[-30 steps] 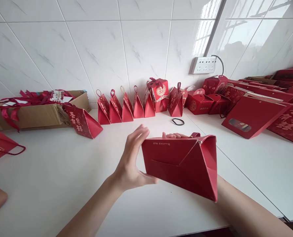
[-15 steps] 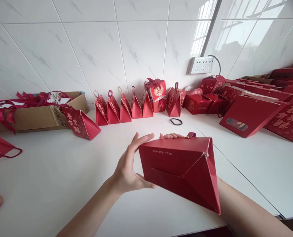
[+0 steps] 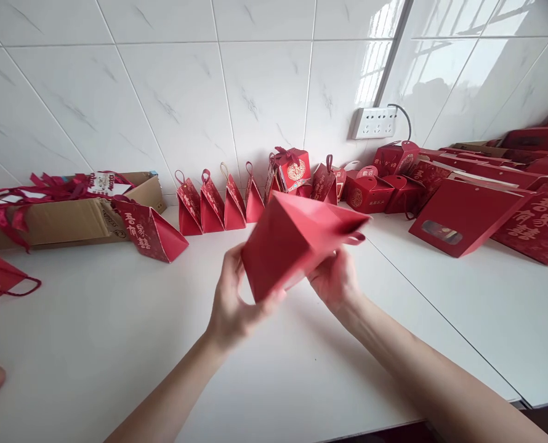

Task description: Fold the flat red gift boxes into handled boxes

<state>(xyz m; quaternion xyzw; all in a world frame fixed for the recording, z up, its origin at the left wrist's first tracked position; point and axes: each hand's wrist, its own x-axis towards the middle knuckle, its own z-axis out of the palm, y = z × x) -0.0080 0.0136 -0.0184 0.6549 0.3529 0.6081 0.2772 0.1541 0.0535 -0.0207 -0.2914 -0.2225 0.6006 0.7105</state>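
A red gift box with tapering sides is held up over the white table, tilted and slightly blurred. My left hand is closed round its lower left end, thumb along the near bottom edge. My right hand grips it from below on the right, its fingers partly hidden behind the box. A small loop handle shows by the right wrist side of the box. Behind it, a row of upright red gift boxes with loop handles stands along the wall, partly covered by the held box.
On the left, a cardboard carton holds dark red ribbons; one red box leans before it. Larger red boxes crowd the right side. A white power strip is on the tiled wall. A table seam runs at right.
The gift box has been turned, so its printed bottom no longer faces me and its end points right. My right hand has come from behind it to its lower right.
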